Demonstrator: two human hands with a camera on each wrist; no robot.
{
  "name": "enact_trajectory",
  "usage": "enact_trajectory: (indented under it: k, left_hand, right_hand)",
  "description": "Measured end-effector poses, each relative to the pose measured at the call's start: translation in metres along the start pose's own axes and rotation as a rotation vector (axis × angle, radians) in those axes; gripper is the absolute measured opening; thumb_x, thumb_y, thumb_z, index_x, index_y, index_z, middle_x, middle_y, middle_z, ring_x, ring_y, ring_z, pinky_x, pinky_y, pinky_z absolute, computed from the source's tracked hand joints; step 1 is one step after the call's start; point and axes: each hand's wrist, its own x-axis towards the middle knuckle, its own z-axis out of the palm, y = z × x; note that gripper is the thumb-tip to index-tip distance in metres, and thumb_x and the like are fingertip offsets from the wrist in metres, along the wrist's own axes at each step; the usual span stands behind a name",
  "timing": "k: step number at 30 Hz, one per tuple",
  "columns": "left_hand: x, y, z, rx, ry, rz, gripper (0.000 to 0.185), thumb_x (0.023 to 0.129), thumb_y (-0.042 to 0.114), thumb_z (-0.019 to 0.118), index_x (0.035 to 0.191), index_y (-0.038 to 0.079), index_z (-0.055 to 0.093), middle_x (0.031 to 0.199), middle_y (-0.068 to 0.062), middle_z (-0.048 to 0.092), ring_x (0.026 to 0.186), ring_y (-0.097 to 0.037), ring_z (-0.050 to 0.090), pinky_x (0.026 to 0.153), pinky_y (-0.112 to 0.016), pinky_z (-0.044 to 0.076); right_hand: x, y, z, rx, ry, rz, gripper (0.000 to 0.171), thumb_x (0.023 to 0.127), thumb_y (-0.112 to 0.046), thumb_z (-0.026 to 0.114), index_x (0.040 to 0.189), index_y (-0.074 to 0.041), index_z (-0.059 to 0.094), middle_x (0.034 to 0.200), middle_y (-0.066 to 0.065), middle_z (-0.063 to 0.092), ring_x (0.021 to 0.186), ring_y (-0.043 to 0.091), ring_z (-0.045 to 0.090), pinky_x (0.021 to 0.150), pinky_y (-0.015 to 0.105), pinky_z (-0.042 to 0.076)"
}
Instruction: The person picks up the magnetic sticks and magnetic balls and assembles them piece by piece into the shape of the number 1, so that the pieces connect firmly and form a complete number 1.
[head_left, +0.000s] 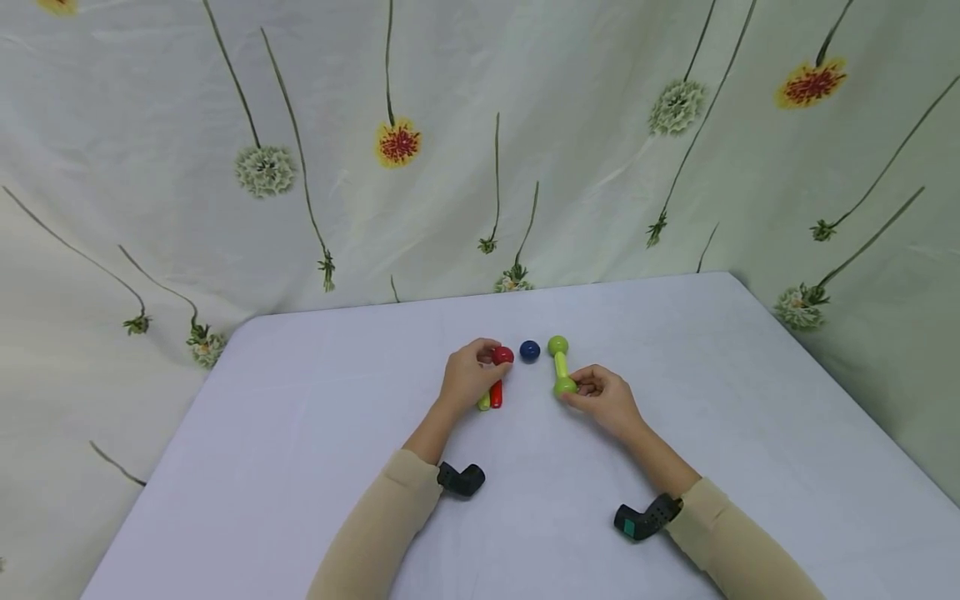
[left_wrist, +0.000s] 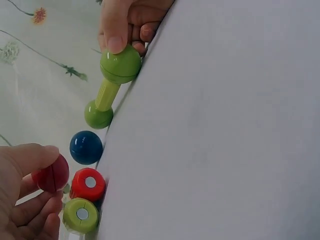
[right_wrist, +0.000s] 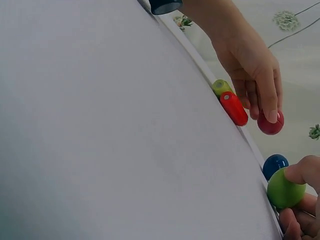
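Observation:
Thumb and fingers of my left hand (head_left: 463, 379) pinch a red ball (head_left: 503, 355); a seam line shows on it in the left wrist view. Below that ball, a red stick (head_left: 497, 395) and a yellow-green stick (head_left: 483, 402) lie side by side, each with a silvery round spot on its end. My right hand (head_left: 609, 408) pinches the near green ball (head_left: 565, 387) of a dumbbell shape, where a yellow-green stick (head_left: 561, 365) joins it to a far green ball (head_left: 558, 344). Between the red ball and the dumbbell shape sits a dark blue ball (head_left: 529, 351).
A white cloth covers the table (head_left: 300, 467). Behind it hangs a pale curtain (head_left: 585, 150) printed with flowers. Black devices (head_left: 461, 480) are strapped to both wrists over beige sleeves (head_left: 382, 517).

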Motion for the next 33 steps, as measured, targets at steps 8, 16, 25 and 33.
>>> enact_trajectory:
  k: [8, 16, 25, 33]
  left_hand:
    - [-0.013, 0.013, -0.003, -0.012, -0.010, 0.047, 0.036, 0.079, 0.030, 0.073, 0.108, 0.012, 0.063, 0.092, -0.001, 0.062, 0.091, -0.018, 0.056, 0.075, -0.031, 0.049]
    - [-0.023, 0.020, -0.001, 0.022, -0.041, 0.091, 0.034, 0.078, 0.028, 0.073, 0.106, 0.011, 0.063, 0.092, 0.000, 0.064, 0.086, -0.016, 0.056, 0.071, -0.028, 0.048]
    - [-0.032, 0.022, 0.004, 0.028, -0.078, 0.136, 0.033, 0.078, 0.027, 0.073, 0.105, 0.010, 0.063, 0.087, 0.001, 0.063, 0.083, -0.019, 0.056, 0.069, -0.027, 0.047]
    - [-0.040, 0.026, 0.008, 0.024, -0.115, 0.170, 0.032, 0.078, 0.029, 0.074, 0.102, 0.011, 0.064, 0.086, 0.003, 0.064, 0.084, -0.017, 0.058, 0.072, -0.028, 0.048]
  right_hand:
    - [0.000, -0.001, 0.000, 0.018, 0.000, 0.015, 0.032, 0.073, -0.013, 0.077, 0.098, -0.002, 0.061, 0.078, 0.005, 0.061, 0.072, 0.018, 0.052, 0.057, 0.022, 0.043]
    - [0.001, 0.000, 0.000, 0.015, 0.004, 0.012, 0.032, 0.073, -0.014, 0.076, 0.099, -0.002, 0.061, 0.079, 0.005, 0.061, 0.073, 0.018, 0.052, 0.059, 0.022, 0.044]
    - [0.001, 0.001, 0.000, 0.009, 0.009, 0.019, 0.033, 0.073, -0.016, 0.077, 0.098, -0.002, 0.062, 0.081, 0.005, 0.061, 0.075, 0.018, 0.053, 0.061, 0.023, 0.044]
    - [0.001, 0.001, 0.001, 0.003, 0.002, 0.017, 0.033, 0.074, -0.017, 0.076, 0.099, -0.002, 0.061, 0.081, 0.005, 0.061, 0.075, 0.018, 0.052, 0.061, 0.022, 0.044]
